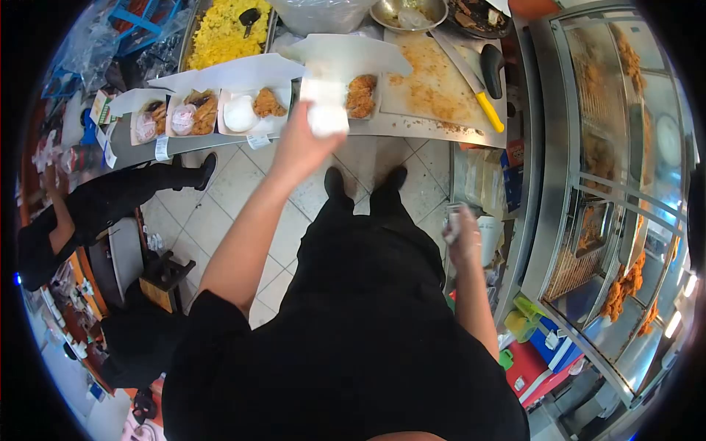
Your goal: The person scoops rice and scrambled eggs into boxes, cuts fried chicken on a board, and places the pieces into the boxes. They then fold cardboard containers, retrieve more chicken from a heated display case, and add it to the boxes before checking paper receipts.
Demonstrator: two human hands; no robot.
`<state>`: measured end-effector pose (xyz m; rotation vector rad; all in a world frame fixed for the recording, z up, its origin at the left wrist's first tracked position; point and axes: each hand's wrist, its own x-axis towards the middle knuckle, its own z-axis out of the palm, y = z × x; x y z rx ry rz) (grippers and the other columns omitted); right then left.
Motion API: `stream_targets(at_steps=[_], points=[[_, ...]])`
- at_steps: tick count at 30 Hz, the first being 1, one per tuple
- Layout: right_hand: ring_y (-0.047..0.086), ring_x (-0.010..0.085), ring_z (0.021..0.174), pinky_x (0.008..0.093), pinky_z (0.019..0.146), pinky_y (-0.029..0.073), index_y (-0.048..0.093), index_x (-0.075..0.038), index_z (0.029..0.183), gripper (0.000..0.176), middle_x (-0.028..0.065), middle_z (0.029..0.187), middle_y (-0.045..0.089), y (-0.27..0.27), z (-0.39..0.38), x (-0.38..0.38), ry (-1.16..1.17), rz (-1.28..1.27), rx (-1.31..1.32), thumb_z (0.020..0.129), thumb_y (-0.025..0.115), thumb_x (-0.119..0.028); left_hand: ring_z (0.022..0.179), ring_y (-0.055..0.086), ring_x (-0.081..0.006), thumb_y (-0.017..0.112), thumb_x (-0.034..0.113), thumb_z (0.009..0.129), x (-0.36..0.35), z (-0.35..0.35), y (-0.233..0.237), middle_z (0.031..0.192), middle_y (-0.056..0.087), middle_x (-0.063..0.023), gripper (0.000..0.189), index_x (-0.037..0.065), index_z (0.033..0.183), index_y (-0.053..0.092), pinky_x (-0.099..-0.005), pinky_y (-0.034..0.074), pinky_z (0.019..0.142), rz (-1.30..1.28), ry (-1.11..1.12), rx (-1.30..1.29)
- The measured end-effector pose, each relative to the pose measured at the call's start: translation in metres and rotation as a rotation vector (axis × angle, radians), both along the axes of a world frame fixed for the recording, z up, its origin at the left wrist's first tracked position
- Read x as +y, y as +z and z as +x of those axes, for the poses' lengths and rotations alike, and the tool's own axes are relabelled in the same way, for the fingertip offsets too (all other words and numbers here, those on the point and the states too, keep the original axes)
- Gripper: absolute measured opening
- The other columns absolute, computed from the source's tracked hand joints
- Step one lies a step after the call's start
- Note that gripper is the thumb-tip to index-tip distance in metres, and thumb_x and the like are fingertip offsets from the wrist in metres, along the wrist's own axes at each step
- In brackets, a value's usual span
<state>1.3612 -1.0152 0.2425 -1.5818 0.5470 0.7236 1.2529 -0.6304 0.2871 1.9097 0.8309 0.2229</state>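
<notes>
At the counter's front edge my left hand (305,143) grips a round white item (327,120) over an open white box (376,95) that has fried chicken (361,96) in its right part. Lower right, beside the shelving, my right hand (465,237) is closed round a small greyish-white item (453,220), too blurred to name. Left of my left hand stands an open box with a white round item (240,114) and fried chicken (268,104). Two more open boxes (193,114) (149,123) with food and pinkish wrapped items stand farther left.
A yellow-handled knife (471,81) lies on the stained cutting board (434,84), beside a dark object (492,71). Behind the boxes are a tray of yellow food (224,33) and a metal bowl (409,15). Glass cabinets with fried food stand right. Another person (95,198) is at the left.
</notes>
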Motion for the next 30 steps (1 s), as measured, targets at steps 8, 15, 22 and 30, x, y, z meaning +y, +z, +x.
stream_targets(at_steps=[8, 15, 22, 30], points=[[0.057, 0.0130, 0.064, 0.0301, 0.058, 0.050, 0.061, -0.004, 0.108, 0.036, -0.0003, 0.077, 0.058, -0.007, 0.033, 0.070, 0.608, -0.203, -0.378, 0.100, 0.058, -0.038, 0.104, 0.066, -0.0392, 0.079, 0.030, 0.074, 0.052, 0.106, -0.060, 0.114, 0.066, -0.0248, 0.074, 0.001, 0.134, 0.045, -0.0453, 0.053, 0.090, 0.298, -0.241, 0.505], [0.064, 0.0186, 0.075, 0.0353, 0.063, 0.054, 0.056, -0.010, 0.113, 0.028, 0.0042, 0.091, 0.064, 0.028, 0.074, 0.133, 0.169, 0.245, 0.165, 0.103, 0.053, -0.035, 0.130, 0.049, -0.0440, 0.075, 0.031, 0.080, 0.015, 0.094, -0.090, 0.138, 0.049, -0.0332, 0.077, -0.003, 0.140, 0.041, -0.0456, 0.039, 0.109, 0.339, 0.089, 0.310], [0.047, 0.0076, 0.075, 0.0258, 0.066, 0.043, 0.060, -0.010, 0.096, 0.016, -0.0027, 0.085, 0.054, 0.035, 0.116, 0.188, 0.509, 0.308, -0.205, 0.101, 0.058, -0.025, 0.126, 0.050, -0.0296, 0.063, 0.034, 0.097, -0.075, 0.093, 0.010, 0.134, 0.055, -0.0182, 0.063, 0.000, 0.144, 0.039, -0.0411, 0.042, 0.103, -0.559, 0.302, -0.185], [0.056, 0.0108, 0.084, 0.0281, 0.076, 0.049, 0.062, -0.004, 0.103, 0.020, 0.0030, 0.090, 0.063, 0.038, 0.099, 0.235, 0.809, 0.521, -0.118, 0.094, 0.071, -0.019, 0.093, 0.062, -0.0138, 0.068, 0.015, 0.094, -0.089, 0.079, 0.029, 0.103, 0.066, -0.0046, 0.021, 0.006, 0.110, 0.059, -0.0326, 0.050, 0.081, -0.921, 0.640, -0.459]])
